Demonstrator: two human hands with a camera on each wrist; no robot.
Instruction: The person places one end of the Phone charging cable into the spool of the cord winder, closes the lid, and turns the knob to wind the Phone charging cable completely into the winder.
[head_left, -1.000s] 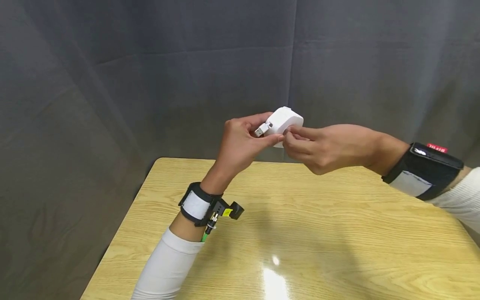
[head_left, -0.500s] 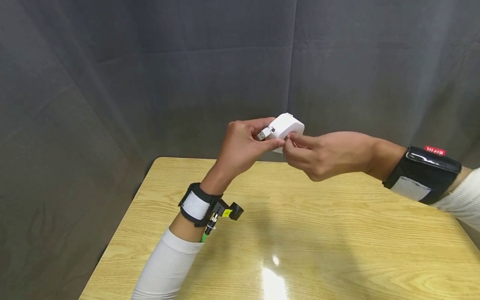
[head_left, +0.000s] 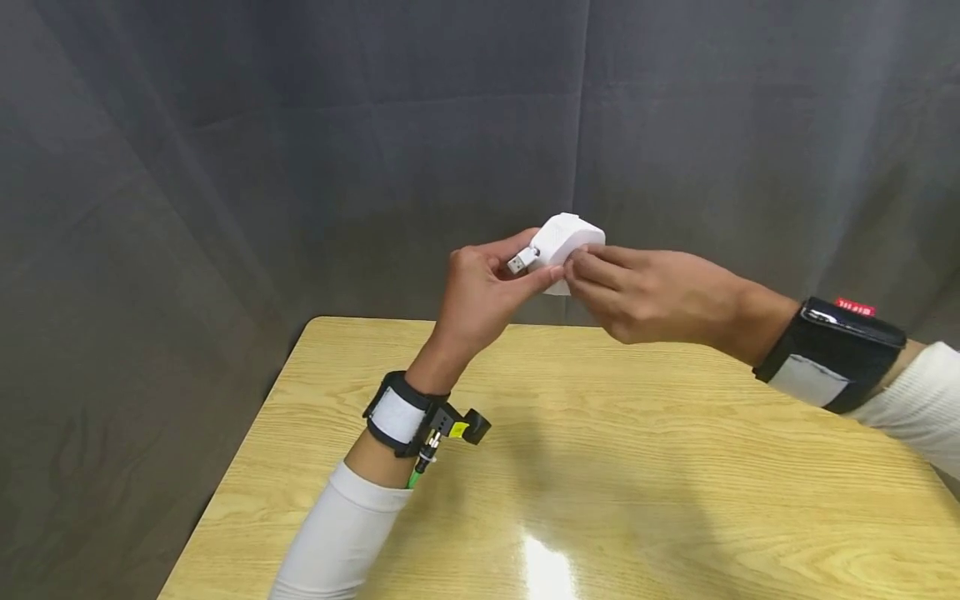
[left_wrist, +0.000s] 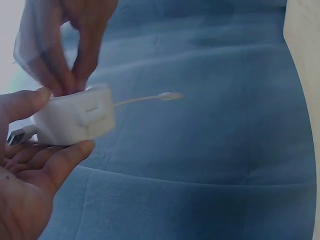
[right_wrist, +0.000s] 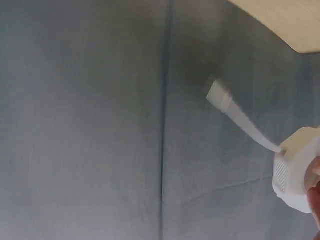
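Both hands meet in the air above the far edge of the wooden table point(head_left: 600, 467), with a small white cable reel point(head_left: 564, 242) caught between them. The left hand point(head_left: 480, 292) comes up from below and to the left of the reel; its thumb and fingers curl round the casing, the thumb lying along the top and the fingertips point(left_wrist: 70, 150) pressing the underside, as the left wrist view shows. A short metal USB plug point(head_left: 519, 264) sticks out of the reel's left side, just above the left palm and between its thumb and fingers.

The right hand point(head_left: 645, 292) reaches in from the right, at the same height as the left. Its fingers are bent together, and their tips pinch the near right edge of the reel, touching the tip of the left thumb. From the left wrist view the right fingertips point(left_wrist: 65, 75) close on the reel's top corner from above.

On the far side, away from both palms, a thin flat white cable point(right_wrist: 250, 127) runs out of the casing and ends in a small white connector point(right_wrist: 219, 94) that hangs free in front of the grey curtain point(head_left: 300, 167), touching neither hand.

Each forearm wears a white sleeve and a black wrist strap point(head_left: 828, 354); the left strap carries a small camera mount point(head_left: 457, 425).
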